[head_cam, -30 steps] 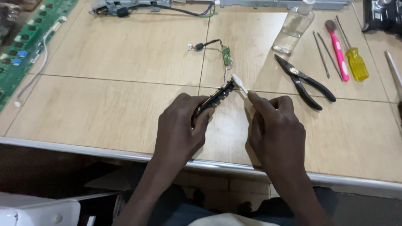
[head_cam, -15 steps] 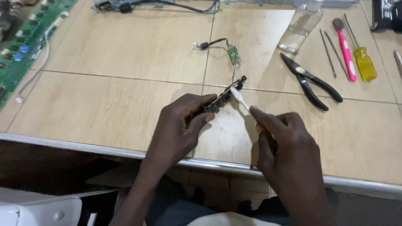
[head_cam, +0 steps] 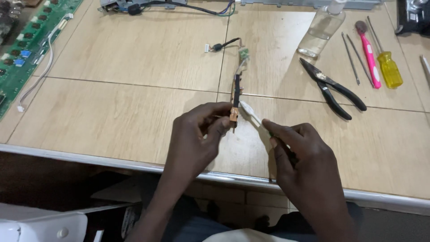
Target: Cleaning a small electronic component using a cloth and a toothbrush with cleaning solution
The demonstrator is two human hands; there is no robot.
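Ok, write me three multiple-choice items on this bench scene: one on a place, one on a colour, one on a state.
1. Where do the black pliers lie?
A. On the green circuit board
B. On the table, left of the pink-handled brush
C. In the left hand

2. What colour is the screwdriver handle?
A. Yellow
B. Blue
C. White

3. What is the right hand doing?
A. Resting flat and empty
B. Gripping the clear bottle
C. Holding a white brush against the narrow black board held in the left hand

Answers: 1 B, the pliers lie on the bare table just left of the pink brush. 2 A, the handle is see-through yellow. 3 C, the brush tip meets the board beside the left fingers.
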